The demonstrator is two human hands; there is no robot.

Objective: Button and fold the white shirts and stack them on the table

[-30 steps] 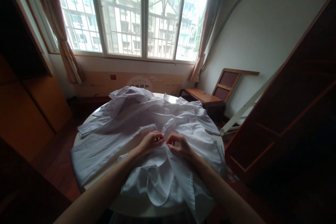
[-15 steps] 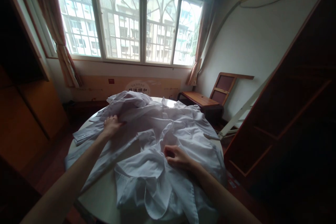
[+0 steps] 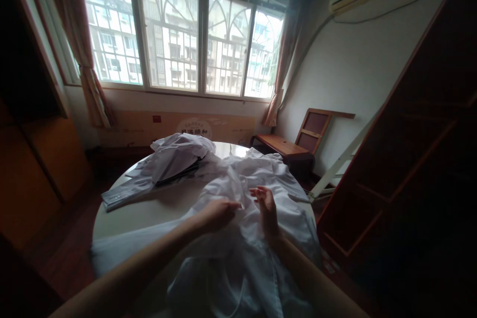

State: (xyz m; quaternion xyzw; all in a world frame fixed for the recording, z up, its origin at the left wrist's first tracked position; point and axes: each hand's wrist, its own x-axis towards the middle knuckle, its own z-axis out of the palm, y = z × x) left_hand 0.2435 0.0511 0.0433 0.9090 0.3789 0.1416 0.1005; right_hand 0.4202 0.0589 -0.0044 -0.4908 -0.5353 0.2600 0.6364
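A crumpled white shirt (image 3: 286,181) spreads over the right side and front of the round white table (image 3: 149,216). Over its middle, my left hand (image 3: 221,212) is closed, with fingers pinching a fold of the shirt. Just right of it, my right hand (image 3: 265,203) is raised above the cloth, its fingers bent but apart, holding nothing that I can see. At the far left of the table lies a heap of more white clothes (image 3: 182,148), with a buttoned cuff (image 3: 117,198) sticking out. A dark strip (image 3: 181,171) shows beneath that heap.
Beyond the table stand a low wooden bench (image 3: 283,144) and a long printed box (image 3: 149,126) under the barred window. A wooden frame (image 3: 316,129) leans at the wall. On the right a dark wooden panel (image 3: 376,194) slants close to the table; an orange cabinet (image 3: 55,159) is left.
My left hand has come from the far left pile to the middle, drawing cloth off and baring tabletop and the dark strip. My right hand has risen, moved farther away and opened.
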